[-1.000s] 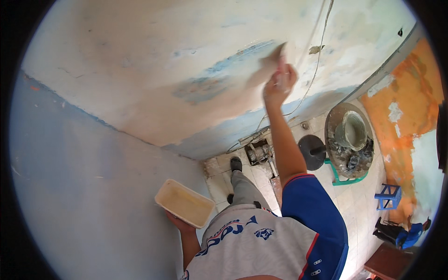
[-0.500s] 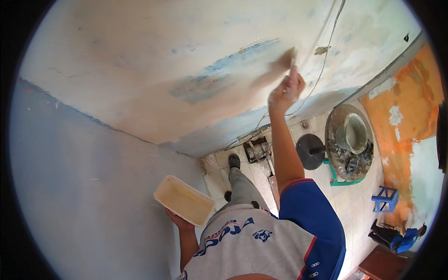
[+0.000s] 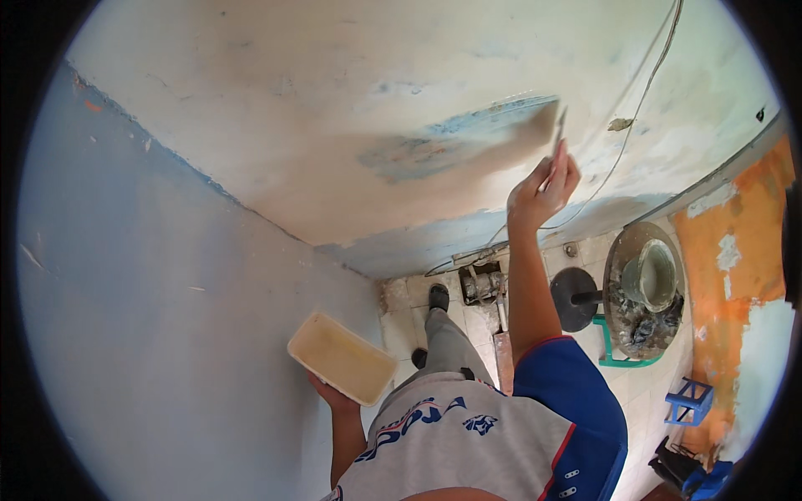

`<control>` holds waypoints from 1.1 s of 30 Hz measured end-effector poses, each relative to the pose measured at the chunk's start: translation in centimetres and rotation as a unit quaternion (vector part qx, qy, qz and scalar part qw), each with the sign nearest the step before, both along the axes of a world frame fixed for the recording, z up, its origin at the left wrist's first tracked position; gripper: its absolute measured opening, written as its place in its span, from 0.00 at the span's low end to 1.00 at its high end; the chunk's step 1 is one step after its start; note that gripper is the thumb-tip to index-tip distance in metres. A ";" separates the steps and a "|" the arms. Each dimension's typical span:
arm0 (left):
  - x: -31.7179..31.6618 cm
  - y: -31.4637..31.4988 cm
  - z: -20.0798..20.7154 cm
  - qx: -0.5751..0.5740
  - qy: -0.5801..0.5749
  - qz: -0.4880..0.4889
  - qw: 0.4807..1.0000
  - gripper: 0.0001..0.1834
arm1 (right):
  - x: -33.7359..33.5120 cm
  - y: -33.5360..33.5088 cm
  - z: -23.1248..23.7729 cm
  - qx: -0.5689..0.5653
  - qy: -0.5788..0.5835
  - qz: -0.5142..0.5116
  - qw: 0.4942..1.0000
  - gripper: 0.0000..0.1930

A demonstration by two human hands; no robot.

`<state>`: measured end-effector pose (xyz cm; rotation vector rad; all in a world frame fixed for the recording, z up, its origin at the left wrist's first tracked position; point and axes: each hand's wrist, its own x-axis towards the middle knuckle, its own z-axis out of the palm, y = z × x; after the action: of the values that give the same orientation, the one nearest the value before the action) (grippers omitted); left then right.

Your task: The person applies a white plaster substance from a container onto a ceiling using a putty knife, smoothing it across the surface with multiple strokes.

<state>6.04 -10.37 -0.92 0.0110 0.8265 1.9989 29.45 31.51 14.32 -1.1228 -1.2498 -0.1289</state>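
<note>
My right hand (image 3: 543, 190) is raised in front of a pale plastered wall (image 3: 317, 67), fingers closed round a putty knife (image 3: 560, 132). The blade shows nearly edge-on beside the right end of a bare blue patch (image 3: 455, 138), its shadow falling on the wall there; whether it touches the plaster I cannot tell. Low on the left, my left hand (image 3: 336, 396) grips a cream rectangular plastic tub (image 3: 324, 374) by its near side. The tub is tilted, with a thin pale yellowish layer inside. Most of the left fingers are hidden beneath it.
A blue-grey wall (image 3: 167, 301) meets the pale one at my left. A cable (image 3: 637, 113) hangs down the pale wall. At right are a round table (image 3: 616, 275) bearing a bucket (image 3: 650, 274), a blue stool (image 3: 690, 402) and a partly visible person (image 3: 706, 480). Pump-like equipment (image 3: 482, 285) sits by the wall.
The whole view has shifted, so the scene sits lower and further right. Against the wall, my right hand and the putty knife have moved slightly left, nearer the blue patch. The tub stays in my left hand.
</note>
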 end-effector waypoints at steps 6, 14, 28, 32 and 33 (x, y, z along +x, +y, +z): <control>1.8 -0.5 1.3 -0.034 -0.069 0.057 0.995 0.32 | -3.5 1.6 0.2 0.090 -0.023 -0.008 0.996 0.25; 1.3 -0.6 0.0 -0.002 0.003 0.000 1.000 0.35 | -5.2 -3.6 -2.3 0.089 -0.071 0.017 0.993 0.24; 3.4 0.7 2.4 -0.037 -0.022 -0.009 0.999 0.30 | -4.2 -3.2 1.1 0.178 -0.084 0.035 0.980 0.26; 2.9 -0.9 1.1 -0.027 -0.002 -0.051 0.998 0.34 | 1.6 1.1 3.1 0.094 -0.076 -0.150 0.981 0.31; 3.1 -1.1 1.4 -0.040 -0.007 -0.045 0.998 0.35 | 1.4 1.6 2.9 0.093 -0.075 -0.151 0.981 0.31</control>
<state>9.18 -11.44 0.44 -0.0111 0.8824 1.8788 30.87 33.13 17.20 -1.1480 -1.1638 -0.5579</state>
